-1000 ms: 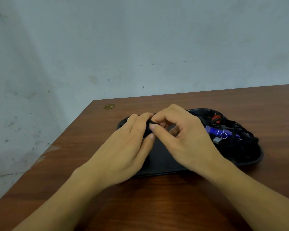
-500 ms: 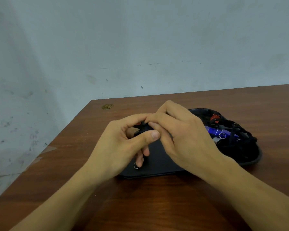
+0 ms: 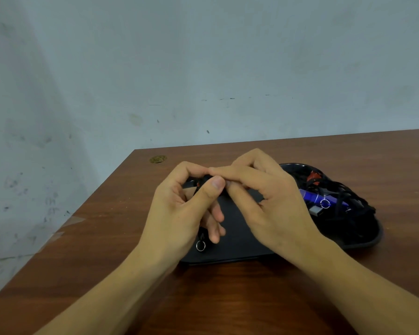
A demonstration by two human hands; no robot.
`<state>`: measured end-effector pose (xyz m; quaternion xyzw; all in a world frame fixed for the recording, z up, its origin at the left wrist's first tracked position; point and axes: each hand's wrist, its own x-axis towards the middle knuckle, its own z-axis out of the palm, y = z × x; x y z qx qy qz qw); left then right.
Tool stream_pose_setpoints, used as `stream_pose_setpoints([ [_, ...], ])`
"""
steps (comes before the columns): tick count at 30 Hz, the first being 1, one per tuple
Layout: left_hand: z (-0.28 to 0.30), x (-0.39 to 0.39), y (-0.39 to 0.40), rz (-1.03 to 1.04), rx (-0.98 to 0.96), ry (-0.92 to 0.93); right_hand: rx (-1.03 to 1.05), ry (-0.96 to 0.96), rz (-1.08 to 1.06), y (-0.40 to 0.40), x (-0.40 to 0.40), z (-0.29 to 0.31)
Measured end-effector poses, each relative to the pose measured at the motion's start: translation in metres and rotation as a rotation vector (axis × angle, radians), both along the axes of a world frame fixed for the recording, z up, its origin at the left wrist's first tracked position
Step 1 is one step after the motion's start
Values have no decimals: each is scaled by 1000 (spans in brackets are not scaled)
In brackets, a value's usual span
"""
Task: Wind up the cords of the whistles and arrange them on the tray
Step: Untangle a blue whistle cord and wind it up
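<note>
A black tray (image 3: 240, 240) lies on the brown table. Above its left half my left hand (image 3: 179, 213) and my right hand (image 3: 271, 204) meet at the fingertips. Together they pinch a black cord (image 3: 205, 182), which is mostly hidden between the fingers. A small metal ring (image 3: 200, 245) hangs below my left hand, just over the tray. On the tray's right side lie a blue whistle (image 3: 317, 200), a red whistle (image 3: 313, 176) and a tangle of black cords (image 3: 351, 209).
The wooden table (image 3: 228, 298) ends at its left edge, close to the tray. A small brass disc (image 3: 158, 159) sits near the far left corner. A pale wall stands behind the table.
Both hands have lifted a little off the tray. My left hand has turned, its thumb now on top, and the metal ring now dangles below it.
</note>
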<state>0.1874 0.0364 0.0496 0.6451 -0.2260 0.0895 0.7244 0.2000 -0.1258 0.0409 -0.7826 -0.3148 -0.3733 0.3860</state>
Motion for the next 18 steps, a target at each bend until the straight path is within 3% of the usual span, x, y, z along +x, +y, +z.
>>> stream_pose_setpoints([
  [3, 1, -1, 1, 13, 4, -35, 306, 253, 200, 7, -5, 2],
  [5, 1, -2, 2, 3, 34, -82, 421, 312, 266, 9, -8, 3],
  [10, 1, -5, 1, -61, 16, -157, 497, 326, 361, 12, -13, 4],
  [18, 2, -5, 1, -175, -94, -96, 545, 378, 451, 16, -14, 4],
])
